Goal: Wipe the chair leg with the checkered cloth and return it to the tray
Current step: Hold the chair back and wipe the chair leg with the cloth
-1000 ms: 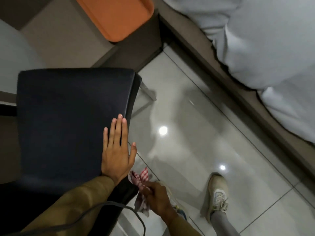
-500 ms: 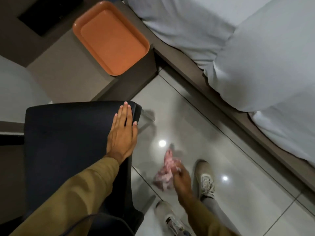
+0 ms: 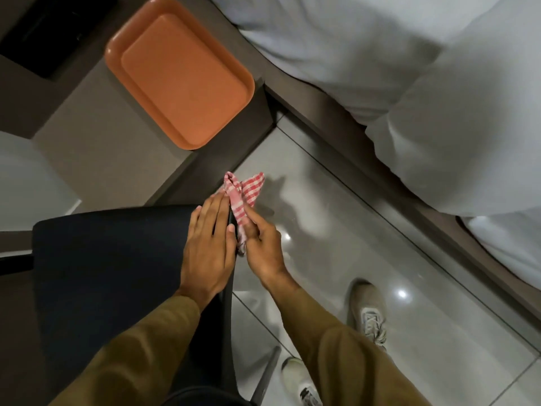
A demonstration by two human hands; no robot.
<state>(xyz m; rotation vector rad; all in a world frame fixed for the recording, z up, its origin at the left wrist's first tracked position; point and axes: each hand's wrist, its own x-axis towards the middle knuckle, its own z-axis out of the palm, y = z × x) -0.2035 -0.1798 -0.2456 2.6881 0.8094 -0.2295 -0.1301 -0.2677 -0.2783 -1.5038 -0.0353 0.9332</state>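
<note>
My right hand (image 3: 261, 247) grips the red-and-white checkered cloth (image 3: 244, 194), held up beside the front right corner of the dark chair seat (image 3: 108, 259). The cloth's free end sticks up past my fingers. My left hand (image 3: 208, 247) lies flat on the seat's right edge, fingers together, touching the cloth's side. One grey chair leg (image 3: 268, 373) shows low down by my shoe; the other legs are hidden under the seat. The orange tray (image 3: 181, 68) lies empty on the brown side table (image 3: 96, 148), above and left of the cloth.
A bed with white bedding (image 3: 439, 98) and a brown frame (image 3: 366, 159) runs along the right. My two light shoes (image 3: 367, 312) stand on the glossy tiled floor (image 3: 336, 230). A black recess (image 3: 44, 30) sits at the top left.
My right hand has risen from low beside the chair to seat height with the cloth, coming up against my left hand. The view has tilted up, showing the whole tray.
</note>
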